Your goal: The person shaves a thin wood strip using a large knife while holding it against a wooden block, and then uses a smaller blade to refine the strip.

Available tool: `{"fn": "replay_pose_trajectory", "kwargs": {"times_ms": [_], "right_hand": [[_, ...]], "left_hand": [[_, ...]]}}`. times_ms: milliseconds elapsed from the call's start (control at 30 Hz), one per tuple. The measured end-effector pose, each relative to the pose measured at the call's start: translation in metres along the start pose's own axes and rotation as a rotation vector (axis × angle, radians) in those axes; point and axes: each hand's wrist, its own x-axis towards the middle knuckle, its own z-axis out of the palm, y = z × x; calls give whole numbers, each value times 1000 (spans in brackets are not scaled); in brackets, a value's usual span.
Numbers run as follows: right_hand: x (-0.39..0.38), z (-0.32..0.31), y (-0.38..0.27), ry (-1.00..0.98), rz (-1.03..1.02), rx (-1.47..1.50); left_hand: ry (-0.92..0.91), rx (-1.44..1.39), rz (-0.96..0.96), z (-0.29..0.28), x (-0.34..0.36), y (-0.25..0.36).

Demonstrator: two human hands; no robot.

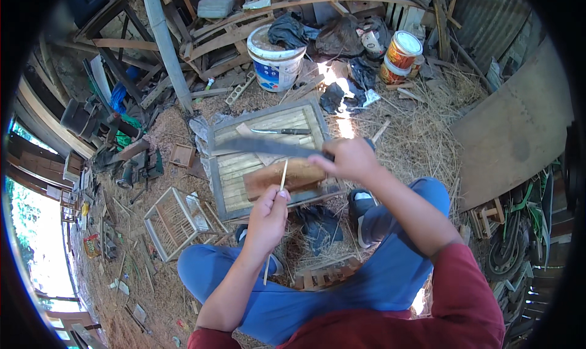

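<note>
My left hand [270,218] is closed on a thin pale stick [284,173], held upright in the middle of the view. Just above and right of it, my right hand [351,160] grips a large dark-bladed knife [256,146], its blade pointing left above the stick's tip and slightly blurred. Under both lies a slatted wooden board with a grey frame [229,207], bearing a brown wooden block [261,184] and a smaller black-handled knife [287,131].
A small wooden cage [177,227] stands left of my knees. Behind the board are a white bucket [271,68], stacked orange-and-white tubs [400,56], dark bags and scrap wood [223,35]. A leaning post [165,50] is at back left, a large flat sheet [506,135] at right.
</note>
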Motion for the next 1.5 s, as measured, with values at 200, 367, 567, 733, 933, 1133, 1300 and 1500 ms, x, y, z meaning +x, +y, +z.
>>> {"fn": "replay_pose_trajectory", "kwargs": {"times_ms": [200,367,567,733,933,1133,1300,1500], "right_hand": [[-14,-4,-20,-49,-29,60],[-14,-3,-27,-10,-159,5],[4,-2,-9,36,-59,51],[-9,-7,-18,-54,-209,50],[-11,-5,-18,-21,-197,28],[-2,-5,-12,-7,-127,-13],[-12,-8,-18,-23,-261,-64],[-16,0,-15,-53,-169,9]], "left_hand": [[-30,-69,-40,-4,-2,8],[-89,-243,-193,-14,-2,16],[-160,-356,-259,-19,-3,25],[-148,-307,-263,-15,-3,24],[-131,-287,-279,-15,-7,29],[-139,-364,-267,-14,11,20],[-147,-375,-298,-10,-4,19],[-117,-368,-269,-12,-5,15]]}}
